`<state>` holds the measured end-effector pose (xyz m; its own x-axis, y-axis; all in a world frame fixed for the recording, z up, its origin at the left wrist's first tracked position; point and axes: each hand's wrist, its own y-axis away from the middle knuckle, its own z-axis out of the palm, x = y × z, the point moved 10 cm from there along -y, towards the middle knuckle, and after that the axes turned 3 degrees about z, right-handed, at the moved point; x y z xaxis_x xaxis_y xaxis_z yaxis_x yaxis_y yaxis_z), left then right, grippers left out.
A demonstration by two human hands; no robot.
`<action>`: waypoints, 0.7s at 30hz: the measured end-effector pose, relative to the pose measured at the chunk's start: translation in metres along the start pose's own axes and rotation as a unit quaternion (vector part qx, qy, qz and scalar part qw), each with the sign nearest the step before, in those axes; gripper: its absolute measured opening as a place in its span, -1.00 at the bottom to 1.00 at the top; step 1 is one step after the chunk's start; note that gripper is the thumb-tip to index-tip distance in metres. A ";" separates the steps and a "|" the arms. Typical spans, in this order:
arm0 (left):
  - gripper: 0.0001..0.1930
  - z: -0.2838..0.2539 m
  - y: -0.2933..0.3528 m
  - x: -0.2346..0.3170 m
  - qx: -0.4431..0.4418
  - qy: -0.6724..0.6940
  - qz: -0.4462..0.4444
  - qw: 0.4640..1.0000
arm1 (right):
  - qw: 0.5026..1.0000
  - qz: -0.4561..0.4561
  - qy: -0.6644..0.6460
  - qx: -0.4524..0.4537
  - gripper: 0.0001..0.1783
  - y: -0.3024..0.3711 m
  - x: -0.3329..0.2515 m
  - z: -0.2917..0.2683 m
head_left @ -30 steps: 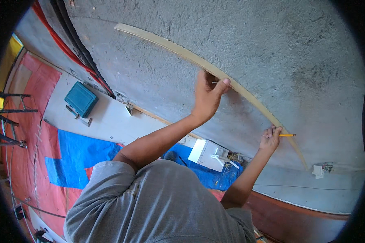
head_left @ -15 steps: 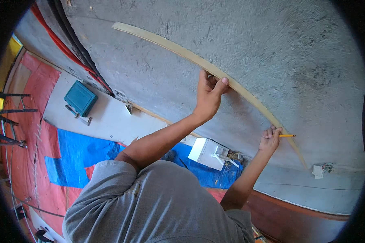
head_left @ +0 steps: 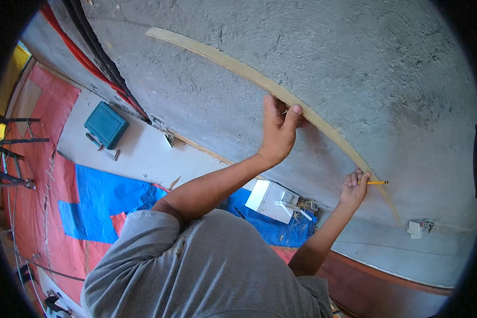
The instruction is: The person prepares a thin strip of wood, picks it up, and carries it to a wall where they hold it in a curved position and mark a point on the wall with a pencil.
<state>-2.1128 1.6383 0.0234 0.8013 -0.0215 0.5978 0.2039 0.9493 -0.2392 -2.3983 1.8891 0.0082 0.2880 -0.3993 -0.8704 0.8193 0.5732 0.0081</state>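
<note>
A long, thin wooden strip (head_left: 222,59) lies along the rough grey cement wall (head_left: 344,69), slanting from upper left to lower right; it looks curved in this wide view. My left hand (head_left: 279,132) grips it near its middle, the thumb on its face and the fingers at its lower edge, partly hidden. Farther down to the right, my right hand (head_left: 353,190) is closed at the strip's lower edge, with its fingers curled. A yellow pencil (head_left: 379,183) sticks out of that hand to the right, crossing the strip.
Red and black conduits (head_left: 93,66) run along the wall at left. A teal case (head_left: 106,126) lies on the pale floor, near red and blue sheeting (head_left: 98,185). Below my arms stands a white box (head_left: 273,201). A wall outlet (head_left: 415,229) with loose wires sits past the strip's lower end.
Both hands sit very slightly lower in the picture, the left also a little to the right. The strip has hardly shifted, and the grips look the same.
</note>
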 end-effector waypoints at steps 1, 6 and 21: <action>-0.61 0.001 0.001 0.000 0.005 0.009 -0.009 1.000 | 1.000 -0.003 0.023 -0.002 -0.64 0.002 -0.001 0.005; -0.63 0.000 0.001 0.002 0.022 -0.007 0.009 1.000 | 1.000 -0.004 0.007 0.020 -0.54 0.031 -0.003 -0.037; -0.75 -0.004 -0.001 0.007 0.009 0.005 0.027 1.000 | 0.879 -0.179 0.413 -0.156 -0.75 0.085 0.046 0.321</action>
<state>-2.1050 1.6358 0.0250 0.8165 0.0265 0.5768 0.1502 0.9548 -0.2565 -2.1565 1.6901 0.1272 -0.5241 -0.0133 -0.8516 0.5707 0.7367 -0.3627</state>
